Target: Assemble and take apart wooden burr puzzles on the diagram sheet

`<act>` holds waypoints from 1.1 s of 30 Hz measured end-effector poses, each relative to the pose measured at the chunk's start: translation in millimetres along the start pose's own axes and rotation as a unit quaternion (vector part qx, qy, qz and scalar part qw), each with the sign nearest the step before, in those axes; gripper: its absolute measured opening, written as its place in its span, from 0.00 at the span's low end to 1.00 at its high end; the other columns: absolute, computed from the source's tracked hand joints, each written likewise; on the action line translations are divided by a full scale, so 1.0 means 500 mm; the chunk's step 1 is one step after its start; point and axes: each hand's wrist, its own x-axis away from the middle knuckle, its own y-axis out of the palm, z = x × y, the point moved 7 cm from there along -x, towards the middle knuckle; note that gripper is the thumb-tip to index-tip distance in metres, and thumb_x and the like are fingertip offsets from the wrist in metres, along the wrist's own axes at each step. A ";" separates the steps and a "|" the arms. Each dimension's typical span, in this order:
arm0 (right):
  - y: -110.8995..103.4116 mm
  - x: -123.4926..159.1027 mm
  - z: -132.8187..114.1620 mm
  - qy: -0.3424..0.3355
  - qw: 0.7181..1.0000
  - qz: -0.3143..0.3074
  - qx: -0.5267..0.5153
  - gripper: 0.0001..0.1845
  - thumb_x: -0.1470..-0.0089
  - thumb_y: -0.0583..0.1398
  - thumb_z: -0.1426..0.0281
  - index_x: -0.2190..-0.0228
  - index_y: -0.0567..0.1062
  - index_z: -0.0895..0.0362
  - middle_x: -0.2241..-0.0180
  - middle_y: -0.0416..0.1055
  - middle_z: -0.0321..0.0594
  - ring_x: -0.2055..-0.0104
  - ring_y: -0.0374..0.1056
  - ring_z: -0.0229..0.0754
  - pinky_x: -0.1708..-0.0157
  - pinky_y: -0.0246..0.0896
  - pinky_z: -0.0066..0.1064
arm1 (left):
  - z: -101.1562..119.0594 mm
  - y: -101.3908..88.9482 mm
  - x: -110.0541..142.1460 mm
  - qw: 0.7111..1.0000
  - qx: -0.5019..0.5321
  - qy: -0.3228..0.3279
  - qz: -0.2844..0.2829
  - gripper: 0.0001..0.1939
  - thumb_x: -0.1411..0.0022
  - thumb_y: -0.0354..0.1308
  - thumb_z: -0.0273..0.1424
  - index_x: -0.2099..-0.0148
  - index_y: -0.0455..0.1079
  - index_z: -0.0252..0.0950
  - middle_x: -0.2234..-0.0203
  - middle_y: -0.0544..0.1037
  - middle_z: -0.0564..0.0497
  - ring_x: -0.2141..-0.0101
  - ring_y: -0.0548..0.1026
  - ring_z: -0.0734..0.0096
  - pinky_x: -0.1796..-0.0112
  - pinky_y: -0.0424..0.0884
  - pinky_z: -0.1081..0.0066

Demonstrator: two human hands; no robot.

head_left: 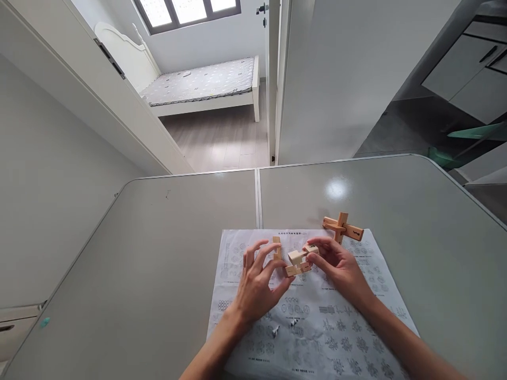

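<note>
My left hand [257,279] has its thumb and index finger closed at the left end of a notched wooden puzzle piece [293,271]. Its other fingers are raised and loosely curled. Between the thumb and fingers of my right hand [336,264] is a second, paler notched puzzle piece [296,257], tilted just above the first. The two pieces look to be touching, but I cannot tell whether they interlock. Another notched wooden piece [277,243] shows just beyond my left fingers, partly hidden. Past my right hand stands a cross of joined wooden pieces [343,228].
Under my hands lies a printed paper sheet [253,327] with rows of puzzle diagrams and two small dark torn-looking marks. It rests on a grey table [158,274] with a centre seam [257,198]. Beyond the table, a doorway opens onto a bed [206,82].
</note>
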 end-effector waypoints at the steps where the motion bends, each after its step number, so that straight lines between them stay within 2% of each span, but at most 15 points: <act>1: 0.001 -0.001 -0.001 0.007 1.000 -0.009 -0.010 0.20 0.39 0.67 0.51 0.56 0.77 0.53 0.66 0.76 0.39 0.67 0.75 0.44 0.66 0.75 0.34 | -0.004 -0.003 -0.001 0.999 0.030 -0.012 0.006 0.07 0.35 0.68 0.31 0.55 0.76 0.43 0.44 0.79 0.45 0.39 0.70 0.47 0.40 0.67 0.47; 4: 0.008 0.000 -0.005 0.022 0.998 -0.045 -0.034 0.20 0.38 0.65 0.50 0.56 0.77 0.53 0.73 0.72 0.35 0.72 0.72 0.42 0.68 0.73 0.34 | -0.018 0.000 -0.002 0.982 0.170 -0.076 -0.009 0.05 0.30 0.64 0.34 0.54 0.74 0.41 0.49 0.81 0.44 0.50 0.78 0.55 0.49 0.74 0.55; 6: 0.018 0.005 -0.005 0.030 0.995 -0.078 -0.049 0.21 0.37 0.64 0.49 0.57 0.77 0.53 0.76 0.70 0.33 0.74 0.70 0.41 0.71 0.70 0.33 | -0.027 0.015 0.000 0.947 0.287 -0.138 -0.044 0.08 0.27 0.59 0.38 0.53 0.72 0.39 0.53 0.83 0.43 0.61 0.81 0.62 0.57 0.76 0.61; 8: 0.029 0.011 -0.003 0.041 0.991 -0.111 -0.065 0.22 0.36 0.63 0.48 0.60 0.76 0.54 0.79 0.68 0.31 0.78 0.67 0.39 0.74 0.67 0.31 | -0.029 0.033 0.005 0.896 0.393 -0.195 -0.073 0.13 0.25 0.56 0.43 0.52 0.70 0.37 0.57 0.83 0.43 0.70 0.79 0.68 0.65 0.75 0.66; 11: 0.050 0.022 -0.002 0.060 0.980 -0.158 -0.101 0.23 0.37 0.64 0.47 0.63 0.75 0.55 0.79 0.68 0.31 0.81 0.63 0.36 0.78 0.63 0.30 | -0.024 0.055 0.010 0.829 0.493 -0.247 -0.097 0.20 0.27 0.57 0.49 0.50 0.69 0.36 0.60 0.83 0.43 0.73 0.78 0.70 0.70 0.73 0.69; 13: 0.064 0.028 -0.004 0.071 0.970 -0.191 -0.134 0.21 0.37 0.64 0.49 0.62 0.75 0.56 0.76 0.71 0.33 0.81 0.63 0.35 0.78 0.62 0.29 | -0.022 0.063 0.012 0.812 0.508 -0.266 -0.109 0.23 0.29 0.58 0.51 0.50 0.71 0.36 0.62 0.81 0.45 0.73 0.77 0.69 0.70 0.73 0.69; 16: 0.079 0.036 -0.009 0.078 0.954 -0.233 -0.175 0.18 0.35 0.65 0.53 0.59 0.75 0.56 0.71 0.75 0.37 0.78 0.66 0.35 0.77 0.63 0.28 | -0.026 0.063 0.012 0.815 0.494 -0.280 -0.117 0.24 0.30 0.59 0.53 0.50 0.75 0.36 0.63 0.80 0.47 0.70 0.76 0.69 0.66 0.74 0.69; 19: 0.085 0.040 -0.009 0.079 0.947 -0.250 -0.184 0.17 0.35 0.66 0.55 0.58 0.75 0.56 0.69 0.76 0.38 0.76 0.67 0.35 0.76 0.63 0.29 | -0.031 0.061 0.013 0.816 0.485 -0.288 -0.127 0.25 0.31 0.60 0.54 0.50 0.76 0.37 0.63 0.79 0.48 0.65 0.77 0.65 0.63 0.74 0.69; 22: 0.084 0.040 -0.005 0.080 0.948 -0.248 -0.182 0.17 0.36 0.67 0.55 0.60 0.74 0.56 0.70 0.73 0.36 0.74 0.66 0.36 0.74 0.63 0.28 | -0.039 0.061 0.016 0.808 0.488 -0.308 -0.116 0.24 0.34 0.63 0.54 0.50 0.76 0.39 0.64 0.78 0.51 0.63 0.76 0.66 0.61 0.73 0.70; 27: 0.080 0.041 -0.005 0.083 0.952 -0.237 -0.174 0.18 0.36 0.66 0.54 0.61 0.73 0.57 0.72 0.70 0.34 0.74 0.65 0.35 0.73 0.61 0.28 | -0.045 0.062 0.017 0.805 0.493 -0.316 -0.098 0.22 0.36 0.67 0.51 0.57 0.76 0.37 0.65 0.79 0.50 0.63 0.76 0.67 0.58 0.73 0.69; 33: 0.081 0.044 -0.007 0.074 0.955 -0.241 -0.159 0.19 0.34 0.64 0.52 0.60 0.72 0.56 0.73 0.70 0.35 0.74 0.65 0.36 0.72 0.62 0.29 | -0.044 0.059 0.016 0.816 0.471 -0.316 -0.109 0.21 0.36 0.67 0.50 0.54 0.81 0.37 0.60 0.83 0.47 0.59 0.79 0.63 0.55 0.73 0.68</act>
